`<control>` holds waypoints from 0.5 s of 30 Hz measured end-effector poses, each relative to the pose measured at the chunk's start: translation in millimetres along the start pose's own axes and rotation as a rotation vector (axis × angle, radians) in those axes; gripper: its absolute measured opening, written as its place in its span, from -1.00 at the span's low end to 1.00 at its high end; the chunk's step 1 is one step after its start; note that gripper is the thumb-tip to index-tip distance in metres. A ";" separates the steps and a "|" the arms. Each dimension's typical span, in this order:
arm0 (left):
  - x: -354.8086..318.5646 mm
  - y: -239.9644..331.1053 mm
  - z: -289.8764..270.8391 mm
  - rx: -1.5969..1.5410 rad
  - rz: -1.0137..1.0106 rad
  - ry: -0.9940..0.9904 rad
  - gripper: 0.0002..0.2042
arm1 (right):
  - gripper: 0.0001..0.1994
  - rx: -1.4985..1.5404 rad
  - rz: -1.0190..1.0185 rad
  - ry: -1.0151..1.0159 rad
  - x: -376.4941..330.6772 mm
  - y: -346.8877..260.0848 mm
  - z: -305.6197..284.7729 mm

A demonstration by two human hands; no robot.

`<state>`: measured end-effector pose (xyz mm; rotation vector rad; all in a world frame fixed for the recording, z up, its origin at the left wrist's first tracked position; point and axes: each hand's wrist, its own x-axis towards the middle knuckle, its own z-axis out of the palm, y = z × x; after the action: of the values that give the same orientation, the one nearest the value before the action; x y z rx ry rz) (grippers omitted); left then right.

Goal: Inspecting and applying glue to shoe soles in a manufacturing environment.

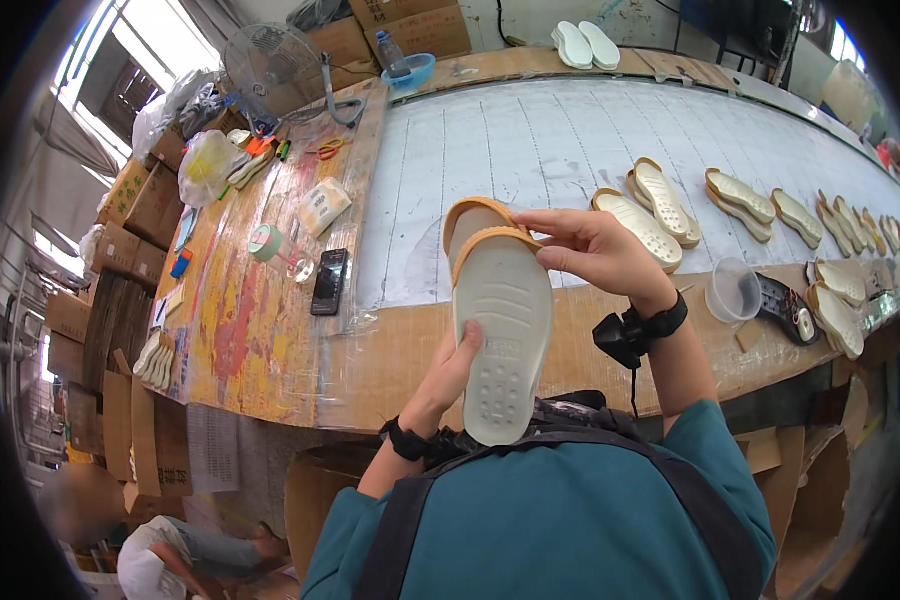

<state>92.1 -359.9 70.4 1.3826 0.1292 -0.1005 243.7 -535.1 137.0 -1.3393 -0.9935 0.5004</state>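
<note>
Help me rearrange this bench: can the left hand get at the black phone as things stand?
Probably yes: the black phone lies off to its left, with nothing visible between. But the left hand holds a pale sole, so its grip would likely need freeing first.

Left grip (451, 365) partly behind soles (505, 345)

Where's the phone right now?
In the head view, the black phone lies left of centre on the paint-stained wooden tabletop, below the white packet and left of the held soles.
</note>
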 end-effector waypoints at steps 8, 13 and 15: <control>-1.2 0.0 0.9 -0.296 -0.111 0.056 -0.34 | -0.56 0.238 0.127 0.006 -9.2 16.5 8.9; 10.1 7.3 -5.9 -0.608 0.076 0.057 -0.40 | -0.47 0.287 0.201 -0.103 -28.7 35.6 21.5; 15.0 8.7 -6.8 -0.672 0.108 0.091 -0.40 | -0.41 0.290 0.141 -0.069 -34.2 36.0 26.1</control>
<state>108.0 -351.5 75.4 0.7210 0.1473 0.0921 212.7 -540.0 90.5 -1.1416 -0.8483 0.7720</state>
